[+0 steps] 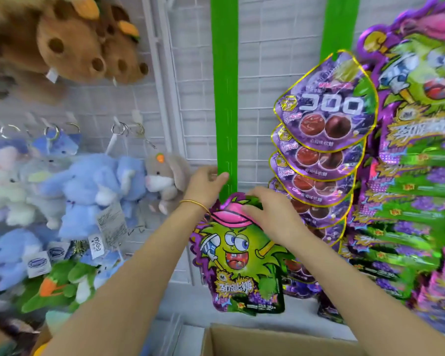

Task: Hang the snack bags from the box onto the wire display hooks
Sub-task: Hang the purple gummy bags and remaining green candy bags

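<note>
The left hand [207, 182] pinched the green strip [225, 111] between thumb and fingers. The right hand [263, 210], fingers curled, gripped the top of the bag [242, 258] at the strip's lower end. Risk: a hang hole missing the hook, hidden here, would drop the bag on release.

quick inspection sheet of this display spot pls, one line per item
surface: white wire grid panel; green strip on it, bare above the hands
job's things: monster snack bag at the strip's lower end; cardboard box open below; grape bags and other monster bags in overlapping columns at right
clutter: nothing seen
grippers: left hand grips the green strip; right hand holds the snack bag's top
cables: nothing seen
surroundings: plush toys hang at left
</note>
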The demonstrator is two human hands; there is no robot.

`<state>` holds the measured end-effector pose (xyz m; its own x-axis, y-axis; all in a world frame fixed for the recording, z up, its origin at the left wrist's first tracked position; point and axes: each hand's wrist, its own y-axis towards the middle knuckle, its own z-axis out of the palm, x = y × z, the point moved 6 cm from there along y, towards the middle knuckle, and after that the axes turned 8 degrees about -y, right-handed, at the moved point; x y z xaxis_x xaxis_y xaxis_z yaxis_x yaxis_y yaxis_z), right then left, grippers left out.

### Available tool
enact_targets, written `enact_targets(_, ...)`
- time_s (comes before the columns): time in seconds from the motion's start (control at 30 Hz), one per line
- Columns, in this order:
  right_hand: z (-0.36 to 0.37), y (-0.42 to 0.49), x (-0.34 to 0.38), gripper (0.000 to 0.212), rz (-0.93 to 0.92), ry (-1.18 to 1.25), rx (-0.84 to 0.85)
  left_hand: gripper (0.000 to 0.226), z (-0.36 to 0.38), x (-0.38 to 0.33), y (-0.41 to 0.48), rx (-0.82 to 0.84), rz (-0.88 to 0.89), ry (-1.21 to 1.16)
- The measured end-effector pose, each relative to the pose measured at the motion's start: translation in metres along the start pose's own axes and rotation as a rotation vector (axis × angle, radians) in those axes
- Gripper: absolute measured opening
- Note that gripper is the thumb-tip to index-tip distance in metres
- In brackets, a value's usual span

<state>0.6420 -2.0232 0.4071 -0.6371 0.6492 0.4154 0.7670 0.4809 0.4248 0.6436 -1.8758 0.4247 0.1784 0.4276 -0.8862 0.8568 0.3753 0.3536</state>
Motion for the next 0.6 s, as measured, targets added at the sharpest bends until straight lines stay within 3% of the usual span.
enact_targets(0.03,0.002,0.007,0.001,0.030,0.003,-0.024,-0.012,0.023,0.001,-0.002,0.001,0.014,0.004,0.031)
enact_targets(0.13,0.003,0.020,0.003,0.030,0.052,-0.107,-0.047,0.043,0.002,-0.001,0.003,0.040,-0.002,0.031)
enact_targets(0.2,0.004,0.025,0.005,0.029,0.069,-0.151,-0.071,0.045,0.000,-0.002,0.005,0.059,-0.001,0.033)
enact_targets(0.6,0.002,0.034,0.013,0.014,0.120,-0.243,-0.155,0.027,-0.002,0.001,0.004,0.075,-0.156,-0.071)
